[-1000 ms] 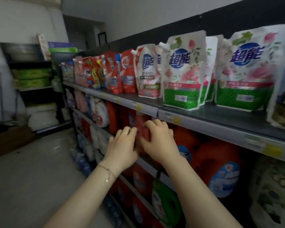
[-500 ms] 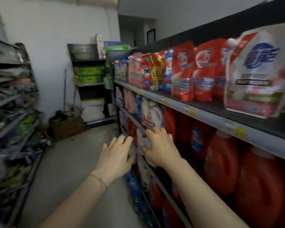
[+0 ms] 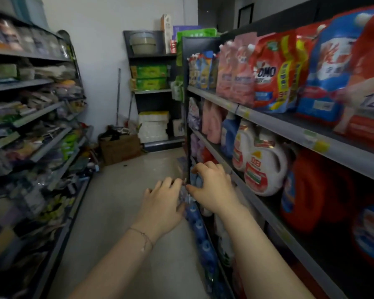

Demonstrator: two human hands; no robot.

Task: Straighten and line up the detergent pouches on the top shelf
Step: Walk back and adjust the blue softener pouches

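Observation:
Detergent pouches stand in a row on the top shelf [image 3: 268, 117] at the right: pink pouches [image 3: 235, 76], a red OMO pouch [image 3: 270, 74], a blue and white pouch [image 3: 328, 76] and a blurred red one [image 3: 367, 87] nearest me. Small pouches [image 3: 201, 70] stand at the far end. My left hand [image 3: 162, 203] and my right hand [image 3: 214, 188] hover side by side in front of me, well below the top shelf, fingers loosely bent and holding nothing.
Lower shelves on the right hold white jugs [image 3: 261, 167] and orange jugs [image 3: 313, 190]. A packed shelf unit [image 3: 30, 126] lines the left side of the aisle. A cardboard box [image 3: 119, 149] and another shelf unit [image 3: 153, 83] stand at the far wall.
The view has swung left along the aisle, so the white rose pouches have left the frame and the pink and red ones are closer. Both hands stay empty in front of me.

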